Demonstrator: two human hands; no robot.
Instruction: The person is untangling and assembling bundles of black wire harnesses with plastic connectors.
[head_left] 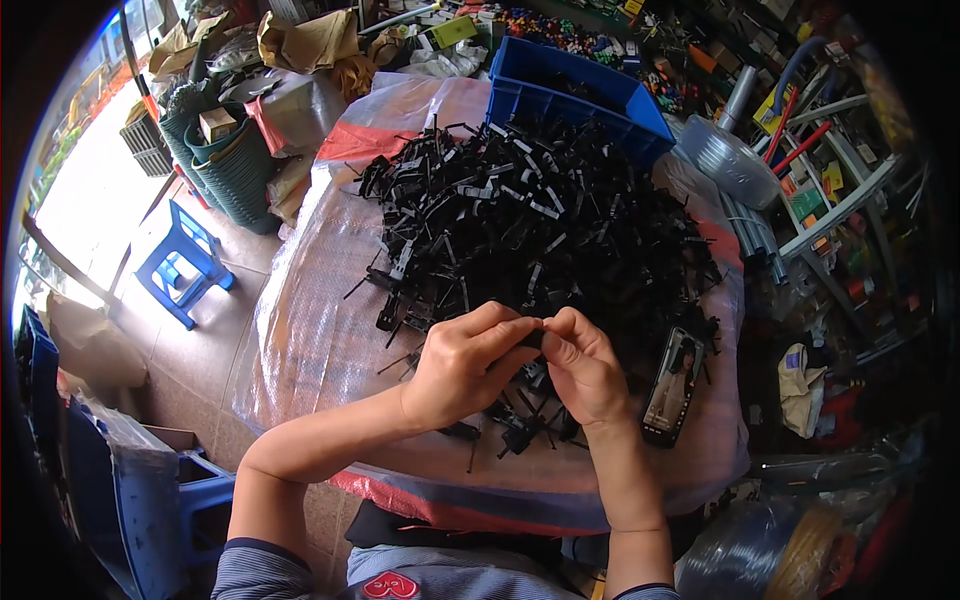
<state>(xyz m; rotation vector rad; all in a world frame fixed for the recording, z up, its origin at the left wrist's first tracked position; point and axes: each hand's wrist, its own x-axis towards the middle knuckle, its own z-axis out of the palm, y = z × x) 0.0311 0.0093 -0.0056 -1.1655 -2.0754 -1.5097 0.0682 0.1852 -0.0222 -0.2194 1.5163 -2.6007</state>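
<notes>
In front of me a large heap of black plastic parts (520, 210) with thin stems covers a table draped in a translucent woven sheet (300, 330). My left hand (465, 365) and my right hand (585, 370) meet over the near side of the heap, fingertips pinched together. Between them is a small black part (532, 340), mostly covered by the fingers, so its exact kind does not show. A few loose black pieces lie on the sheet just below my hands. To the right of my right hand rests a phone (672, 385) with its screen lit.
A blue plastic crate (580, 95) stands at the heap's far side. On the floor to the left are a blue stool (185, 265) and stacked green baskets (225, 165). Metal racks and pipes (840, 210) crowd the right. A wrapped coil (780, 550) sits at lower right.
</notes>
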